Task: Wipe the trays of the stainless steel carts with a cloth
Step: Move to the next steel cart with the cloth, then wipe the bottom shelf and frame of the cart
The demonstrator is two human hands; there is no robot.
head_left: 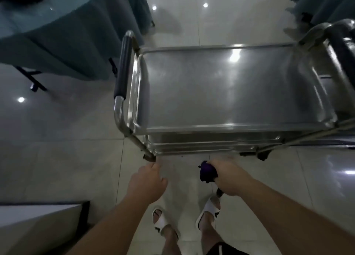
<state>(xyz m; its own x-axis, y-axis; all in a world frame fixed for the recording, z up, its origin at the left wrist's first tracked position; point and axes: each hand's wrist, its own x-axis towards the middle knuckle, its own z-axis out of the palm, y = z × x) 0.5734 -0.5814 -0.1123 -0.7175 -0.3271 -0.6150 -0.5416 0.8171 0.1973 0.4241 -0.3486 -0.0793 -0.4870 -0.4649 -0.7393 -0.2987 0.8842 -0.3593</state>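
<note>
A stainless steel cart stands in front of me, its shiny top tray (230,127) seen from above, with lower trays (211,145) showing under the near edge. A black-padded handle (123,68) runs along its left end. My right hand (228,176) is below the cart's near edge, shut on a bunched dark purple cloth (207,171). My left hand (148,179) hangs near the cart's front left leg (148,154), fingers curled, holding nothing that I can see.
A table draped in teal cloth (57,27) stands at the upper left, with black legs beneath. A second steel cart (342,43) abuts the right side. A pale counter edge (38,212) is at the lower left. My feet in white slippers (207,210) stand on glossy tile.
</note>
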